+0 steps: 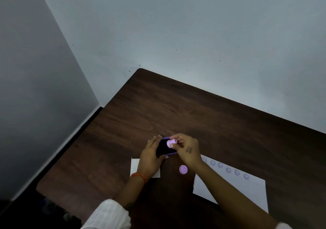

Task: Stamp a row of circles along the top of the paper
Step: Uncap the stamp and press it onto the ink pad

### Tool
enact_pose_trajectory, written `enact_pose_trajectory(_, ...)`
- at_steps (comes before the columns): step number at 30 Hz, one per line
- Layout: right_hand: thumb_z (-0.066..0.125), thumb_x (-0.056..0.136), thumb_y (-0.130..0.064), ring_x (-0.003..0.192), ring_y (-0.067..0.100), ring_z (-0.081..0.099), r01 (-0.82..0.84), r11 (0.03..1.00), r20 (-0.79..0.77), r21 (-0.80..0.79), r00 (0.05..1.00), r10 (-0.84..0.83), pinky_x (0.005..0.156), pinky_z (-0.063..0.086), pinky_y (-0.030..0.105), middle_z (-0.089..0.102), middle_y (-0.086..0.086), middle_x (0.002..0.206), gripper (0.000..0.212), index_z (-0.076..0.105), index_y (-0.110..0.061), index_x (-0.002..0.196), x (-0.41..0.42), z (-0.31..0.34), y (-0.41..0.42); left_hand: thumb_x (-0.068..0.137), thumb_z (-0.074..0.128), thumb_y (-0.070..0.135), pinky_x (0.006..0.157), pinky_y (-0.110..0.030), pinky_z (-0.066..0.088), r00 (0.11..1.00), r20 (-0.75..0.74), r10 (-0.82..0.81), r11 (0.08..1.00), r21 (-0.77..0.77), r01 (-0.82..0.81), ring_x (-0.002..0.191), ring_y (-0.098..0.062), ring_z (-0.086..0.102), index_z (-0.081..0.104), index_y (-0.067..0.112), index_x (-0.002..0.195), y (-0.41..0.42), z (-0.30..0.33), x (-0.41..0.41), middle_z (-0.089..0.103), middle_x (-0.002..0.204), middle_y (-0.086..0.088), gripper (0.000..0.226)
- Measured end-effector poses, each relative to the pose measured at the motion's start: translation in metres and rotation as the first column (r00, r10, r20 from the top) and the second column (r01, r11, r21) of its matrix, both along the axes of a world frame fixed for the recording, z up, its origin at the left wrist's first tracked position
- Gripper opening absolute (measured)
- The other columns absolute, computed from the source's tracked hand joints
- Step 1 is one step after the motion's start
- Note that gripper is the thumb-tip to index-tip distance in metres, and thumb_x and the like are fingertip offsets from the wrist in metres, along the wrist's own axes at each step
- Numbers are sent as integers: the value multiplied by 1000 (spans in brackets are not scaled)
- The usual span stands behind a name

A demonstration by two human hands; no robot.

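The small lilac stamp (171,143) — a short cylinder with a wider round face, smooth like plastic — is pinched between the fingertips of the right hand (187,150) and tipped on its side over the ink pad (165,147). Whether its face touches the ink is hard to tell, as the view is dim and soft there. The pad is a shallow rectangular case with a purple rim around a near-black surface; the left hand (150,156) grips its near-left edge, fingers curled along the side and thumb laid on the near rim.

Just beside the pad, toward the person, a round lilac cap (183,169) lies flat on the table (176,112), whose top is dark brown wood grain with a rounded far corner.

To the right lies the white paper (247,190), matte and flat, with a row of pale purple stamped circles (228,170) running along its far edge — the right forearm crosses its near-left part. A smaller white sheet (135,167) sits under the left wrist, which wears an orange thread band (140,175).
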State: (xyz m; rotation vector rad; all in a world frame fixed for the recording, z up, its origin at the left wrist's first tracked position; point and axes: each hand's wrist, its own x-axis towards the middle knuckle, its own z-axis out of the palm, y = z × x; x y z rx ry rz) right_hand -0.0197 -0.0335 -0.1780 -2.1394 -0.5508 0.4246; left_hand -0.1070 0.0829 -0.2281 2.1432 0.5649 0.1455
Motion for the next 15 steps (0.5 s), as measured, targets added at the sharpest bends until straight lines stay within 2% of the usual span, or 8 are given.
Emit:
enact_pose_trajectory(2, 60, 82, -4, 91, 22, 62, -172, 978, 148, -120, 971, 189, 79, 41, 16, 70, 13, 99, 19, 68, -6, 98, 0, -4, 8, 74, 72, 11, 114, -28, 20, 1000, 5, -9, 1000, 4, 9, 141, -21, 26, 39, 12, 136, 1, -2, 0, 39, 147, -6, 69)
enact_pose_trajectory(3, 60, 80, -1, 92, 26, 63, -251, 951, 212, -183, 934, 287, 80, 41, 19, 70, 16, 99, 19, 68, -3, 98, 0, -7, 10, 75, 71, 11, 114, -28, 19, 1000, 6, -11, 1000, 7, 11, 142, -21, 23, 39, 11, 136, 1, -2, 0, 39, 147, -6, 69)
enact_pose_trajectory(5, 68, 69, 5, 83, 29, 67, -372, 880, 334, -293, 823, 459, 76, 51, 28, 72, 17, 89, 20, 69, -2, 88, 1, -13, 12, 75, 71, 12, 112, -25, 16, 1000, 12, -8, 1000, 8, 8, 143, -21, 19, 38, 11, 136, 2, -3, 0, 37, 148, -7, 70)
enact_pose_trajectory(7, 72, 65, 3, 76, 28, 67, -424, 825, 375, -374, 744, 553, 70, 55, 33, 73, 14, 83, 22, 68, -6, 84, 6, -17, 11, 75, 72, 13, 110, -23, 14, 1000, 20, -8, 1000, 10, 8, 144, -21, 14, 36, 9, 137, 3, -4, 0, 35, 149, -7, 71)
enact_pose_trajectory(10, 67, 71, 2, 89, 33, 64, -444, 767, 369, -463, 690, 623, 79, 54, 40, 70, 18, 96, 25, 65, -2, 96, 10, -16, 10, 76, 71, 15, 108, -21, 14, 1000, 14, -14, 1000, 4, 14, 145, -20, 10, 35, 9, 137, 3, -5, 1, 35, 149, -7, 71)
enact_pose_trajectory(13, 55, 83, -3, 114, 33, 52, -369, 782, 348, -502, 741, 574, 97, 43, 41, 61, 19, 120, 32, 56, -2, 115, -1, -16, 15, 76, 71, 15, 112, -24, 15, 999, 31, 11, 1000, 6, -11, 144, -18, 10, 37, 11, 136, 3, -6, 1, 37, 148, -6, 69)
enact_pose_trajectory(15, 54, 85, -5, 124, 31, 44, -301, 782, 330, -546, 780, 531, 105, 35, 38, 53, 17, 131, 40, 48, -3, 124, -9, -20, 19, 77, 70, 16, 118, -33, 11, 999, 34, 9, 999, 47, -11, 144, -18, 10, 38, 14, 136, 4, -7, 1, 38, 148, -5, 67)
